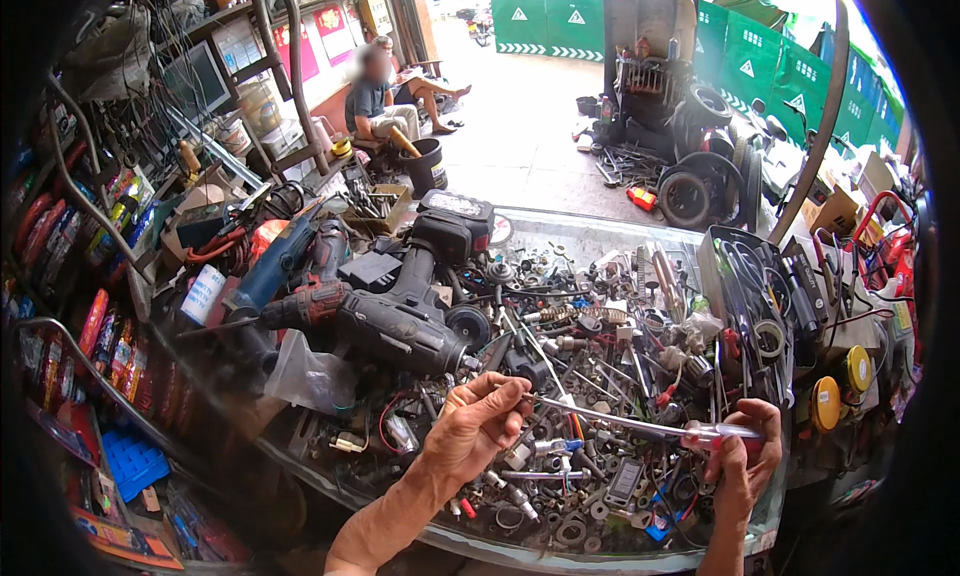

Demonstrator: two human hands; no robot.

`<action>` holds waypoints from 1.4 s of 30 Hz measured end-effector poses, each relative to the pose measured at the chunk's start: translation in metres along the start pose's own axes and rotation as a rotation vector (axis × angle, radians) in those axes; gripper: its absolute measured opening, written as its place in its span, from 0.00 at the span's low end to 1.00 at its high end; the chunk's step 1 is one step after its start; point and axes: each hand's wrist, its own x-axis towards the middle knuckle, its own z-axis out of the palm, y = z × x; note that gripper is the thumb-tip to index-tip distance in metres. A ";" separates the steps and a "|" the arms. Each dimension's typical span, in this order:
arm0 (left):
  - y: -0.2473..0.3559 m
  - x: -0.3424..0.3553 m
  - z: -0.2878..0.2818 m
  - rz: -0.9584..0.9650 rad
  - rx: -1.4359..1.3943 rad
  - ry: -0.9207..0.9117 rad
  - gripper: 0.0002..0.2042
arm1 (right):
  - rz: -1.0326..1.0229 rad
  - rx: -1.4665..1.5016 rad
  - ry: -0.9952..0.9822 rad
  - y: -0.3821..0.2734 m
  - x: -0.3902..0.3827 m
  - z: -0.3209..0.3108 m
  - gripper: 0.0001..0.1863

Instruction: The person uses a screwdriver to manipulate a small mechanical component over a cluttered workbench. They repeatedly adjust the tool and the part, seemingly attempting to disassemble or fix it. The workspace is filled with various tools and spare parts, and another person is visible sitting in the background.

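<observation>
Your left forearm comes up from six o'clock and leans toward one o'clock, ending in your left hand (478, 426), knuckles up, hovering above the littered bench. Your right forearm rises nearly straight from the five o'clock edge to your right hand (745, 458), held upright with its back toward you. Between them runs a long screwdriver (640, 428), lying almost level over the clutter, its metal shaft pointing to nine o'clock and its clear red-tipped handle at three o'clock. The glass-topped counter (600, 221) works as one big shallow tray, heaped with loose screws, nuts and small metal parts (590, 376). At two o'clock from your right hand a dark open tray (712, 266) holds scissors, pliers and a roll of tape. At eleven o'clock from your left hand lies a black cordless drill (405, 321), with a red one (315, 301) just beside it. Your left fingers are curled, thumb and fingertips pinching the shaft's tip; your right fingers are wrapped closed around the handle.
</observation>
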 end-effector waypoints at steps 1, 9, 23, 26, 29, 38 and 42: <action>0.000 -0.001 0.000 -0.003 0.003 -0.004 0.07 | 0.017 -0.058 0.039 -0.001 -0.001 -0.001 0.25; 0.000 -0.001 0.002 -0.016 0.011 -0.009 0.07 | 0.070 -0.001 0.067 0.004 0.000 -0.005 0.25; 0.001 -0.003 0.006 0.004 0.019 0.034 0.09 | 0.100 0.011 0.008 0.012 0.002 -0.011 0.19; 0.001 -0.003 0.005 0.012 0.018 0.021 0.09 | 0.054 0.103 -0.009 0.012 0.002 -0.008 0.20; 0.001 -0.003 0.004 -0.004 0.020 -0.004 0.08 | 0.028 0.172 -0.033 0.006 0.003 -0.003 0.21; 0.001 -0.003 0.005 0.011 0.015 0.013 0.08 | 0.111 0.047 0.047 0.013 0.002 -0.009 0.23; 0.001 -0.003 0.003 0.000 0.002 -0.009 0.07 | 0.065 0.229 0.055 0.012 0.002 -0.002 0.25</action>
